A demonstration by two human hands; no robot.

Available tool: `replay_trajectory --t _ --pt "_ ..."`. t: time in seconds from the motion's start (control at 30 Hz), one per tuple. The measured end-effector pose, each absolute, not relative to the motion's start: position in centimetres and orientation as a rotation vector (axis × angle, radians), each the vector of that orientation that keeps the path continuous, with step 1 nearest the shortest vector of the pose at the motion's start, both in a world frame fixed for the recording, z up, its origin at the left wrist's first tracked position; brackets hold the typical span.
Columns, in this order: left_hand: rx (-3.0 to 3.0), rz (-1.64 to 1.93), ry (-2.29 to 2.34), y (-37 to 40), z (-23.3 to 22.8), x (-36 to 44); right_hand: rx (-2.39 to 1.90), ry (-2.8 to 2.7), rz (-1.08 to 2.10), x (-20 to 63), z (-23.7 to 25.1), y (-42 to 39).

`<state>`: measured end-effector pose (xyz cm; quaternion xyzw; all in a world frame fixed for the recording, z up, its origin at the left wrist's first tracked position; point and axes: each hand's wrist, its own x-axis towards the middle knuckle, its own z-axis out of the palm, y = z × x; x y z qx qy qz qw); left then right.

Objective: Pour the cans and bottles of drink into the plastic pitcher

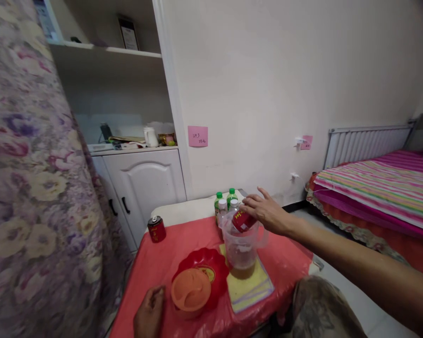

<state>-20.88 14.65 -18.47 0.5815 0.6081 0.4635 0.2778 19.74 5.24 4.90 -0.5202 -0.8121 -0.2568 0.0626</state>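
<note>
My right hand [262, 211] grips a red can [244, 220] with yellow lettering. The can is tilted, its lower end inside the mouth of a clear plastic pitcher [239, 249]. That pitcher stands on a folded yellow cloth [250, 288]; a brownish tint shows at its base, and I cannot tell if it is liquid. Loosely closed, my left hand [150, 312] rests on the red table cover beside an orange divided bowl [191, 291]. Nothing shows in its fingers. The bowl sits on a red scalloped plate [216, 267].
Several bottles [223, 204] with green or white caps stand behind the pitcher. A dark red can [157, 230] is at the table's left. A floral curtain [31, 188] hangs left, a cabinet [148, 183] stands behind, and a bed [380, 188] is at right.
</note>
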Motion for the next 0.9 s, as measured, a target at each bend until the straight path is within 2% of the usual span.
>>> replay_trajectory --t 0.33,0.5,0.67,0.9 --pt "1.57 1.272 1.626 14.8 -19.1 -20.9 -1.571 -2.367 -0.798 20.4 3.8 5.5" --pt "1.587 1.295 1.631 14.6 -19.4 -21.0 -1.601 -2.264 -0.669 21.0 3.1 5.1" --pt "1.59 1.297 1.62 14.3 -19.2 -21.1 -1.502 -1.944 -0.3 21.9 2.1 4.2" --pt "1.536 1.321 1.619 14.0 -18.4 -20.9 -1.246 -1.445 0.473 19.7 -1.9 0.0"
